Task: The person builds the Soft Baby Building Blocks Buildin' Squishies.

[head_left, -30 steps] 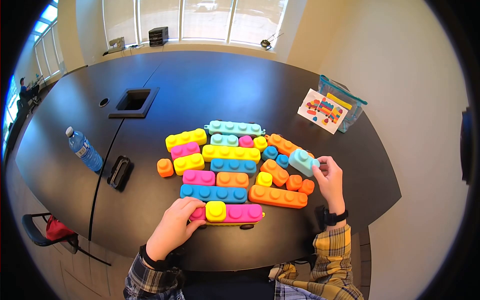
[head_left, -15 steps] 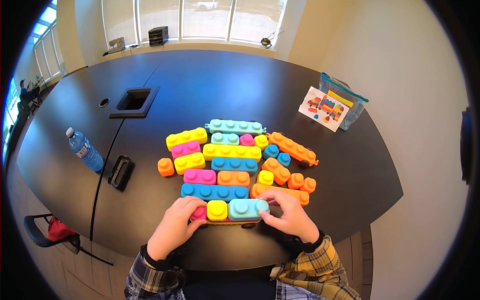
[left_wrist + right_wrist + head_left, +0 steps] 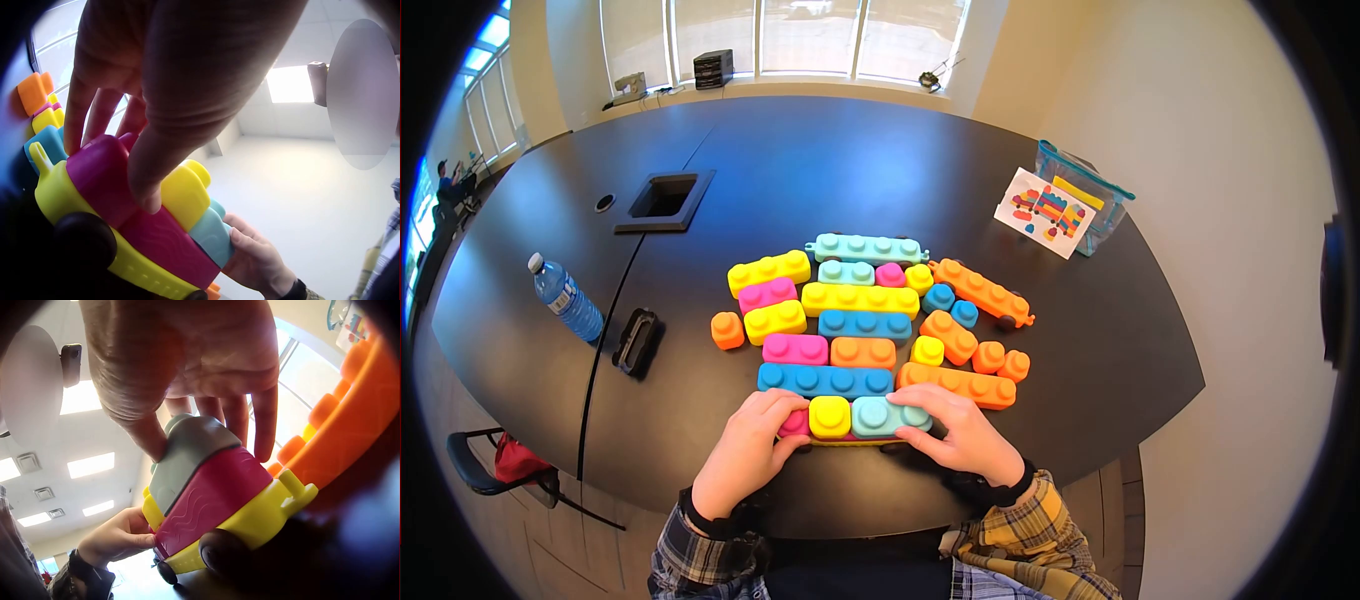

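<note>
A toy wagon stands near the table's front edge, with a yellow wheeled base (image 3: pixel 134 262) under a long magenta block (image 3: pixel 172 250). On top of the magenta block sits a small yellow block (image 3: pixel 830 417), and right of it a light blue block (image 3: pixel 876 418) with two studs. My left hand (image 3: pixel 747 440) pinches the wagon's magenta left end between thumb and fingers. My right hand (image 3: pixel 965 437) grips the light blue block, thumb on the near side and fingers on the far side. In the right wrist view the light blue block rests against the magenta one.
Behind the wagon lie several loose blocks, including a long blue block (image 3: pixel 825 380) and a long orange block (image 3: pixel 958 386). Light blue (image 3: pixel 867 248) and orange (image 3: pixel 982 293) wheeled bases stand farther back. Also present are a picture card (image 3: pixel 1045 213), clear bag (image 3: pixel 1112 215) and water bottle (image 3: pixel 565 298).
My right hand has brought the light blue block from the right over the loose blocks onto the wagon, beside the small yellow block. My left hand has kept its hold on the wagon's left end.
</note>
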Available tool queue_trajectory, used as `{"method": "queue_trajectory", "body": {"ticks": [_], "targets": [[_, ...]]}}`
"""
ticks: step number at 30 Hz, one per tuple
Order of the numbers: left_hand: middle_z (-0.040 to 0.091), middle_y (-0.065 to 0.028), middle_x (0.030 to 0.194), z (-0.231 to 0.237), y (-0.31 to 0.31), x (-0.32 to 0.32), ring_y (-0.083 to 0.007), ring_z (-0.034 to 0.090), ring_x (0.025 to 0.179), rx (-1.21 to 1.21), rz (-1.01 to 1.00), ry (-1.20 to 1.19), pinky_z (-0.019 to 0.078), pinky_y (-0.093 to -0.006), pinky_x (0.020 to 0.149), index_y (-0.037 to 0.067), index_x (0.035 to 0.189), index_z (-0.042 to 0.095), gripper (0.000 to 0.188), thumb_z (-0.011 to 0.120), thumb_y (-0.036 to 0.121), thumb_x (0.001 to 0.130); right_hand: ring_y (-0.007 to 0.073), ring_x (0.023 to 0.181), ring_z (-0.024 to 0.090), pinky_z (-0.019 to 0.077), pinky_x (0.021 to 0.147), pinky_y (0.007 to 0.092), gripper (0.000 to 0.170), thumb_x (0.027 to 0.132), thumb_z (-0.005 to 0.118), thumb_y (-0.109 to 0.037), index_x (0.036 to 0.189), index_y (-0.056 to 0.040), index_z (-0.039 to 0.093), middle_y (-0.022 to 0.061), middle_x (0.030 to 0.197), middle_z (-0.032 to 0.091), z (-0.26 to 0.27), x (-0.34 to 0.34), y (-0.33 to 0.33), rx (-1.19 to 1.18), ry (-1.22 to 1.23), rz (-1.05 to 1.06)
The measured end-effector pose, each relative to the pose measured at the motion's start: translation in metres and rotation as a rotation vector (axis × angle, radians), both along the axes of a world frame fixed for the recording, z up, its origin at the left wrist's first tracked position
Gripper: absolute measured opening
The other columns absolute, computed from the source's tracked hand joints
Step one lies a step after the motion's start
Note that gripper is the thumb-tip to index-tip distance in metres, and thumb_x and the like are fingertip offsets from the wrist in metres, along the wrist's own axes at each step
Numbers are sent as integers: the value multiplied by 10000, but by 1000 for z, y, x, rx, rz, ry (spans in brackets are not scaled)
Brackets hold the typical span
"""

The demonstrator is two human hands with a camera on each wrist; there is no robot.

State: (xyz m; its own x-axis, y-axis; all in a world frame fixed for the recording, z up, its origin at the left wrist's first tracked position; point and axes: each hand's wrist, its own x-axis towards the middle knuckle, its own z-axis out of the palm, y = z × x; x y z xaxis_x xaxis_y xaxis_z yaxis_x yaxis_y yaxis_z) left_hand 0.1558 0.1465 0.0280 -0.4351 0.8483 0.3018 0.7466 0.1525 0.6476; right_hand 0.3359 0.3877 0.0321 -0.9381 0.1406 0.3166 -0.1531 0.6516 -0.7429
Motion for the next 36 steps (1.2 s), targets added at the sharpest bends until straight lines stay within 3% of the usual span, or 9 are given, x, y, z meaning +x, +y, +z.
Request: {"method": "queue_trajectory", "body": {"ticks": [15,17,26,36], "targets": [[677,-139,1154,-2,-1,1,-382,637,1085,2,11,-7,536,-436,945,35,1167,643,409,836,63,807,322,1110,691,557,952,394,463,939,806,-223,1341,-58,648,145,1232,703,3,10,-2,0,-19,-77],[677,-139,1155,-2,-1,2,-382,637,1085,1,12,-14,536,-435,945,34,1170,643,413,837,62,806,312,1208,680,532,1045,390,477,915,809,-144,1347,-45,634,138,1294,700,4,15,0,-48,-109,-106],[684,-136,1147,-2,0,1,-372,637,1085,-1,12,-24,529,-429,956,23,1151,657,387,830,44,804,264,1154,688,559,999,376,471,954,782,-155,1371,-34,599,131,1288,681,-1,16,0,-62,-140,-98],[674,-124,1134,-1,-1,2,-367,630,1076,12,18,-12,529,-430,943,30,1158,651,394,820,37,802,265,1106,696,569,988,375,464,949,784,-153,1358,-36,598,131,1280,682,-3,15,0,-32,-121,-93]]}}
